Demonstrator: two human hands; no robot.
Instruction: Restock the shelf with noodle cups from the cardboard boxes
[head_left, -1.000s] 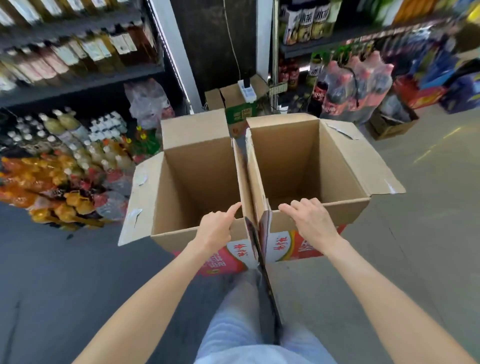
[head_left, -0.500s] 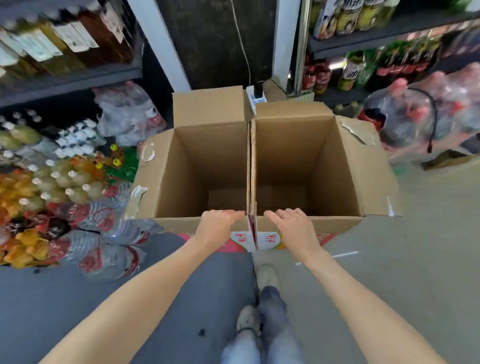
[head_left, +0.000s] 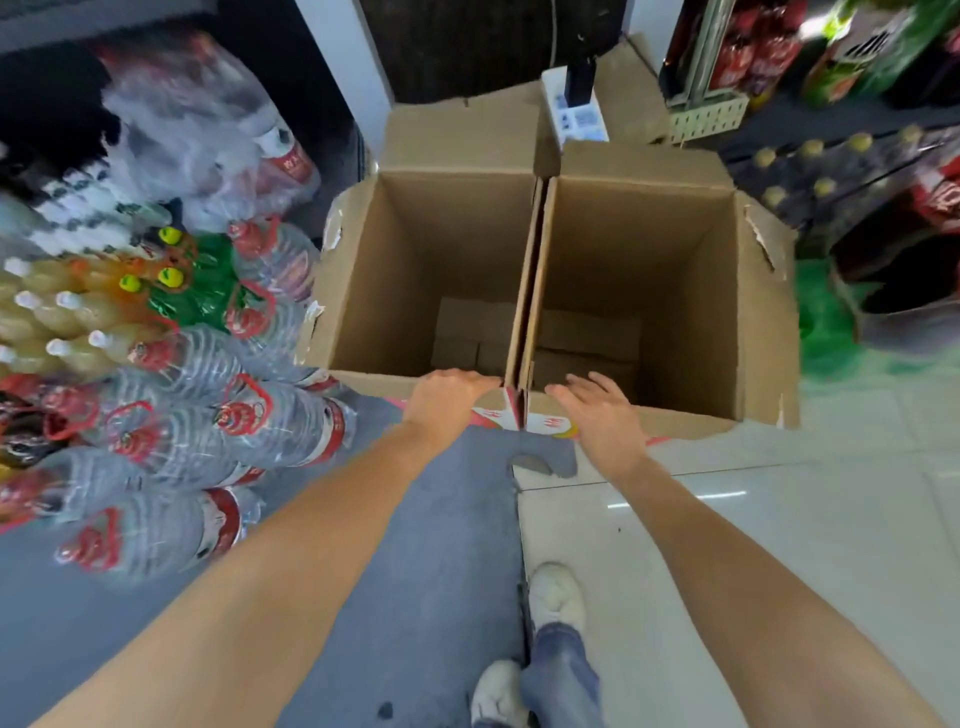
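A: What do the hands do at this moment?

B: The left hand (head_left: 448, 402) lies on the near rim of the left open brown cardboard box (head_left: 415, 270), and its fingers curl over this edge, so it holds the rim. The right hand (head_left: 597, 410) is just above the near rim of the right open brown cardboard box (head_left: 649, 270). Its fingers are spread and nearly straight, and it holds nothing. I cannot tell if it touches the cardboard.

A: How do the two boxes stand?

B: Side by side on the floor, with their inner walls touching, exactly between the two hands. All flaps are open. Beyond the fingers, deep inside, I see only the folded brown bottom flaps. No noodle cup is visible in either box.

A: What is around?

B: To the outside of the left hand lie clear plastic water bottles with red caps and handles (head_left: 208, 415), and farther from it pale yellow drink bottles with white caps (head_left: 57, 322). Beyond the boxes, far from both hands, a white power strip (head_left: 574, 111) rests on another cardboard piece. Below the wrists, nearer to the person, are two white shoes (head_left: 556, 592) and a blue jeans leg.
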